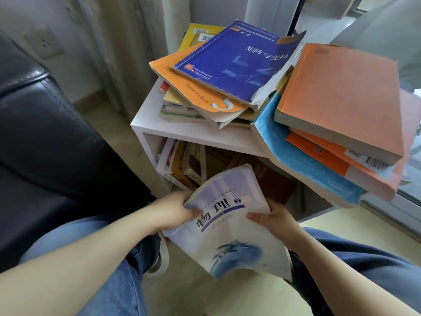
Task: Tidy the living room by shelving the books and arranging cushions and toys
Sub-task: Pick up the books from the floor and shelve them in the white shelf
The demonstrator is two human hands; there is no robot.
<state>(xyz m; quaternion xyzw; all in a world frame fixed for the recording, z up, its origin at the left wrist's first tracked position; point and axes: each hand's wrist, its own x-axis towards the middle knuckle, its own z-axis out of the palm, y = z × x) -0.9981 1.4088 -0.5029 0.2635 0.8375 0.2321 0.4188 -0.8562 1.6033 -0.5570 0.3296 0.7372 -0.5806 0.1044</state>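
Two grips, left hand [172,212] and right hand [274,222], clasping pale textbook [232,233], leaning books [182,165] seemingly crowding white shelf [173,133]

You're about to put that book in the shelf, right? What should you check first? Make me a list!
1. Grip: left hand and right hand both hold the physics book: ok.
2. Book flat: its cover is bent and curling: not ok.
3. Slot tidy: the leaning books in the lower compartment stand crooked: not ok.
4. Top pile safe: the light blue book sticks out past the edge of the white shelf, with other books on it: not ok.
5. Enough room left inside: cannot tell.
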